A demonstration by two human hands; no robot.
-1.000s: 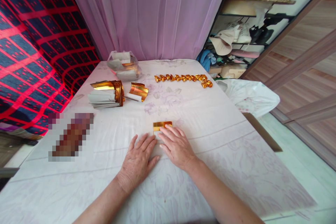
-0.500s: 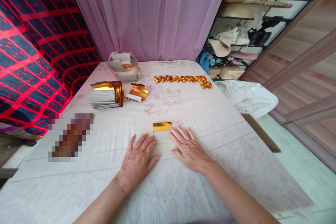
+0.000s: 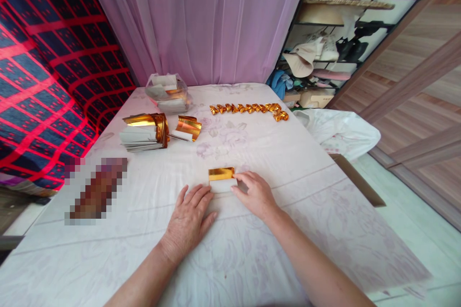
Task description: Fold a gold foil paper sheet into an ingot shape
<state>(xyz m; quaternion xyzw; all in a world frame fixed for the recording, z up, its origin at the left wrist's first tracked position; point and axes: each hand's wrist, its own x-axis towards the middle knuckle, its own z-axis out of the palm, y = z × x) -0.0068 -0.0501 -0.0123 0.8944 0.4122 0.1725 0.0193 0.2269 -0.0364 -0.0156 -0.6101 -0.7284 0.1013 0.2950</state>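
A small sheet of gold foil paper lies on the table in front of me. Its upper strip is shiny gold and its lower part is white. My right hand has thumb and forefinger on the paper's right edge, in a pinch, with the other fingers curled behind. My left hand rests flat on the tablecloth, fingers apart, its fingertips at the paper's lower left corner. Beyond, a row of folded gold paper pieces runs along the table's back right.
At the back left stand a thick stack of foil paper, a few curled sheets and a clear plastic bag of papers. A blurred-out patch covers something at left. A white bag sits beyond the right table edge.
My right hand has gone from lying flat with spread fingers to a pinch at the paper's right edge. More of the white lower part now shows. My left hand stays put.
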